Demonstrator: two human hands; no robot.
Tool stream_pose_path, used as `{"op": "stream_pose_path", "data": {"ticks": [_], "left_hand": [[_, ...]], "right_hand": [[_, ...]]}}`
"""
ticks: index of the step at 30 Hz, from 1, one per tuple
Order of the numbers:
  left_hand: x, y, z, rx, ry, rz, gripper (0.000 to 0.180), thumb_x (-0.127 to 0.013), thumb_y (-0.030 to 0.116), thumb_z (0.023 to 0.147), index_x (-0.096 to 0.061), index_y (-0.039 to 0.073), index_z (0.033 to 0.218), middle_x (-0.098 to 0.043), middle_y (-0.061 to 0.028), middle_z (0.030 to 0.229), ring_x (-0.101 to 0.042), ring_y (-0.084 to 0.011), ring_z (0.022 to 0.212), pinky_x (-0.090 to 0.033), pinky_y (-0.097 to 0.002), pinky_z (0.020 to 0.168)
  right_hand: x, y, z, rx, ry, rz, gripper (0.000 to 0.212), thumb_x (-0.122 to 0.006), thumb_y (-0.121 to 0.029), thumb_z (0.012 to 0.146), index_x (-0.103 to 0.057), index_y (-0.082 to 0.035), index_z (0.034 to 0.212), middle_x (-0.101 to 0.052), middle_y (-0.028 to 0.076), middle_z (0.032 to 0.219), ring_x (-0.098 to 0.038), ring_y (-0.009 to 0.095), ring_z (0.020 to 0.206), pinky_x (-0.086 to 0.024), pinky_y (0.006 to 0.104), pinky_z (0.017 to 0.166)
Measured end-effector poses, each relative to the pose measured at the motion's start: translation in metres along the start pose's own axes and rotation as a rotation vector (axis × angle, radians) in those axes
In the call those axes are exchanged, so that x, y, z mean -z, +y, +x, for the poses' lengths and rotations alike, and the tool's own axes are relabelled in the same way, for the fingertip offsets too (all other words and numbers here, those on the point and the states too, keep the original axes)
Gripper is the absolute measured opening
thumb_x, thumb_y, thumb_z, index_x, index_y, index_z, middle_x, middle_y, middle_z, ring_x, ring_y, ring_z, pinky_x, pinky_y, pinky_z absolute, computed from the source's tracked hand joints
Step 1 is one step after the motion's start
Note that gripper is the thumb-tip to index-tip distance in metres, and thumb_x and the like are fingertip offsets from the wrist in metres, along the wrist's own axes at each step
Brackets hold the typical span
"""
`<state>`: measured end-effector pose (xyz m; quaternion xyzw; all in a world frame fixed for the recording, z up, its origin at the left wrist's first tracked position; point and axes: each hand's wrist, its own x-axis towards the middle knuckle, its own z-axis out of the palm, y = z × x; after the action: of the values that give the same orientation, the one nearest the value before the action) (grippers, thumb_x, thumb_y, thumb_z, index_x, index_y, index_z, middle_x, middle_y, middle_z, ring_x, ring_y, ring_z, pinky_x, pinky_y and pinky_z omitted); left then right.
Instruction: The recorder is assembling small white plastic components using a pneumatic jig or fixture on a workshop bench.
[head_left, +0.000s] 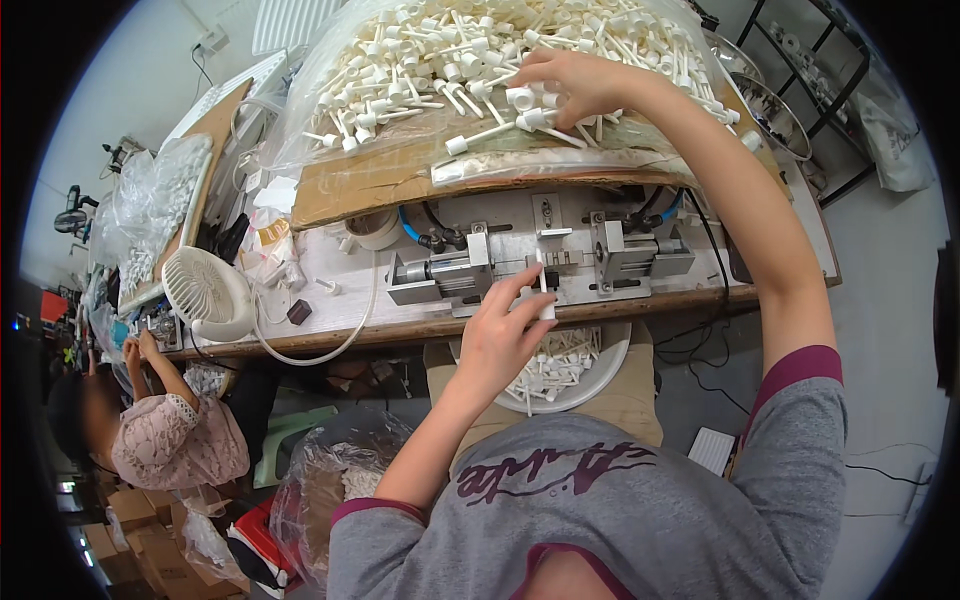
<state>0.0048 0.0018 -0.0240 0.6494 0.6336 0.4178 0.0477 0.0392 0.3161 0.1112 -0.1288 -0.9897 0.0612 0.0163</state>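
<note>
A white bowl (608, 378) of plastic sticks sits nearest, between the knees. Past it, the left hand (490, 335) pinches one white capped stick (546, 305) at the front of the metal clamp jig (625, 258). Farther off, the right hand (590, 85) curls round loose sticks by the big pile (430, 60); I can't tell if it grips any. It looks like loading or unloading; next calls for picking just one.

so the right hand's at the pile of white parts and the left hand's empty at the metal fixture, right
Not quite: the left hand isn't empty; in the head view it holds a white part at the metal fixture. The right hand is indeed at the pile of white parts.
</note>
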Motion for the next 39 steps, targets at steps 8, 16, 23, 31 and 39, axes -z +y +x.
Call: {"op": "stream_pose_path", "data": {"ticks": [8,16,23,31,39], "left_hand": [[-0.024,-0.015,-0.007,-0.081,-0.109,0.272,0.027,-0.076,0.011,0.077,-0.069,0.006,0.103,-0.061,-0.0123,0.133,-0.069,-0.0258,0.087,-0.055,-0.0358,0.075],[-0.022,-0.018,0.011,-0.055,-0.203,0.397,0.027,-0.077,0.017,0.077,-0.069,0.008,0.101,-0.063,-0.0113,0.132,-0.068,-0.0255,0.064,-0.055,-0.0336,0.064],[-0.025,-0.02,0.01,-0.024,-0.205,0.36,0.027,-0.076,0.019,0.079,-0.07,0.009,0.102,-0.062,-0.0097,0.134,-0.069,-0.0275,0.063,-0.056,-0.035,0.057],[0.009,0.011,0.047,0.02,-0.05,0.057,0.033,-0.078,0.025,0.082,-0.071,0.009,0.11,-0.071,-0.0088,0.114,-0.07,-0.0185,0.067,-0.055,-0.0304,0.06],[0.022,0.004,0.098,-0.057,0.366,0.005,0.036,-0.078,0.018,0.083,-0.069,0.006,0.115,-0.07,-0.0111,0.115,-0.067,-0.0243,0.096,-0.053,-0.0343,0.084]], "right_hand": [[-0.016,-0.011,-0.036,0.016,0.297,-0.096,0.045,-0.079,-0.024,0.079,-0.063,-0.016,0.121,-0.061,0.005,0.123,-0.061,0.026,0.111,-0.051,0.0407,0.092],[-0.02,0.022,-0.035,-0.174,0.533,0.31,0.032,-0.074,-0.027,0.087,-0.066,-0.017,0.116,-0.066,0.003,0.102,-0.062,0.018,0.089,-0.05,0.0331,0.08],[-0.014,0.045,-0.037,-0.183,0.661,0.111,0.031,-0.069,-0.039,0.09,-0.071,-0.02,0.114,-0.067,0.002,0.086,-0.063,0.017,0.082,-0.05,0.0315,0.077],[-0.024,0.043,-0.059,-0.248,0.799,0.332,0.033,-0.072,-0.043,0.089,-0.074,-0.021,0.113,-0.061,-0.004,0.073,-0.059,0.007,0.074,-0.046,0.0255,0.067],[-0.024,-0.024,-0.086,-0.202,0.979,0.874,0.028,-0.071,-0.02,0.092,-0.071,-0.005,0.115,-0.074,0.004,0.099,-0.068,0.008,0.088,-0.052,0.0226,0.076]]}}
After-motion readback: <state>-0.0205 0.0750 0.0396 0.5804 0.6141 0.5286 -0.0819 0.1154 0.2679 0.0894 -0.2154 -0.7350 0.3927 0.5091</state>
